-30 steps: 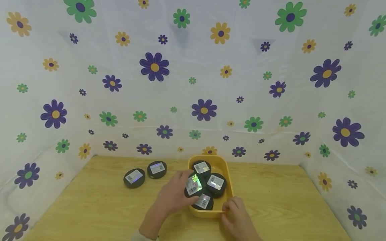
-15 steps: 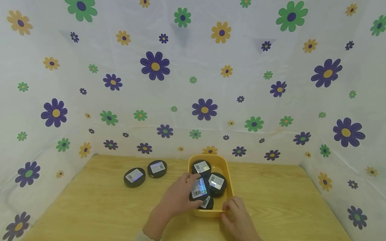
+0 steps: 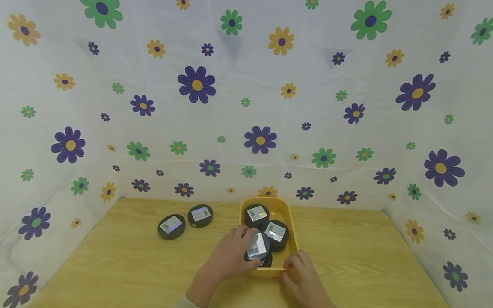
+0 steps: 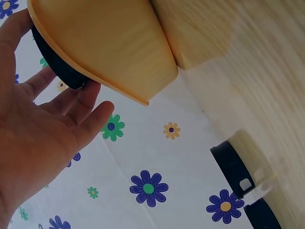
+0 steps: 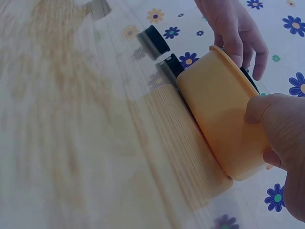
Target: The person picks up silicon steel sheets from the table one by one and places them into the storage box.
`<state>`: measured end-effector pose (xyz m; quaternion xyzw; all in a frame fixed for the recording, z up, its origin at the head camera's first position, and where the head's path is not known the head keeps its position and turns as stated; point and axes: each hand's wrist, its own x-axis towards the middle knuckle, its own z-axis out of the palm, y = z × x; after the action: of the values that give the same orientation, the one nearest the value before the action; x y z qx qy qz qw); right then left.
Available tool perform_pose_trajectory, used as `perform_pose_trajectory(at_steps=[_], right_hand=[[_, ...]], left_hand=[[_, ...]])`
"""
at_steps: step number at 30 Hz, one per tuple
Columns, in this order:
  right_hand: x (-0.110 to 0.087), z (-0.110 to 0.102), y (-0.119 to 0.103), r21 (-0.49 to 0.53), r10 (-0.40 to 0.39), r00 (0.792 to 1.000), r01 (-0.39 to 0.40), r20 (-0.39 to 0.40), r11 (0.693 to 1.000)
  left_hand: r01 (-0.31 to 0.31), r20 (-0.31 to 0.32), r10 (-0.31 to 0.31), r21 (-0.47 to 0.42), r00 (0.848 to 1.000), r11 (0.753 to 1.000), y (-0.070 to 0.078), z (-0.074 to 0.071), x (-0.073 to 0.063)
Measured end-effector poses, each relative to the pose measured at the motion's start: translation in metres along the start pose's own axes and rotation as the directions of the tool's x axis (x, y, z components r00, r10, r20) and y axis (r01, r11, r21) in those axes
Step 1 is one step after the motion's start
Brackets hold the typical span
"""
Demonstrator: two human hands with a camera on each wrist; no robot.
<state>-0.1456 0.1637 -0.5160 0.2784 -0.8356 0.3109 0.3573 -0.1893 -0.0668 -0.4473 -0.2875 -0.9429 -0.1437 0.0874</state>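
Observation:
My left hand [image 3: 227,259] holds a flat round black container [image 3: 257,244] with a silvery barcode label, tilted over the near left of a yellow plastic bin [image 3: 291,222]. In the left wrist view, its dark edge [image 4: 59,64] shows above the bin's rim, fingers around it. Beneath it lies another black container [image 3: 268,259], mostly covered. Two more labelled containers sit in the bin, one at the far left [image 3: 256,216] and one in the middle [image 3: 276,235]. My right hand [image 3: 306,276] pinches the bin's near right corner, thumb outside the wall.
Two similar black containers stand on the wooden table [image 3: 346,256] left of the bin, one nearer [image 3: 171,226] and one farther [image 3: 200,215]. A white flower-printed cloth [image 3: 231,115] rises behind the table and along both sides.
My left hand has moved slightly right and toward me with the black container, bringing it from the bin's left edge to over the near container. My right hand stays at the corner.

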Motion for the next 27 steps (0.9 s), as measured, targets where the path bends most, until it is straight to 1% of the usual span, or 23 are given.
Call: perform_pose_trajectory(at_steps=[6,12,18,25,27], right_hand=[[0.0006,-0.0010,-0.0024,-0.016,0.035,0.999,-0.034,0.015,0.999],[0.0001,-0.0013,-0.0034,-0.037,0.068,0.997,-0.067,0.034,0.997],[-0.0009,-0.0013,-0.0048,-0.032,0.111,0.992,-0.109,0.058,0.994],[-0.0006,-0.0011,-0.0049,-0.043,0.091,0.995,-0.089,0.051,0.995],[-0.0004,-0.0011,-0.0050,-0.037,0.101,0.993,-0.099,0.055,0.994]], left_hand=[[0.028,0.022,-0.028,0.000,0.999,1.000,-0.0012,0.0029,0.0004],[0.073,0.063,-0.072,-0.010,0.995,0.997,-0.0016,0.0042,0.0006],[0.085,0.082,-0.084,-0.011,0.993,0.996,-0.0012,0.0050,-0.0005],[0.098,0.108,-0.094,-0.033,0.990,0.995,-0.0007,0.0036,0.0002],[0.100,0.116,-0.095,-0.036,0.989,0.994,-0.0008,0.0031,0.0003]])
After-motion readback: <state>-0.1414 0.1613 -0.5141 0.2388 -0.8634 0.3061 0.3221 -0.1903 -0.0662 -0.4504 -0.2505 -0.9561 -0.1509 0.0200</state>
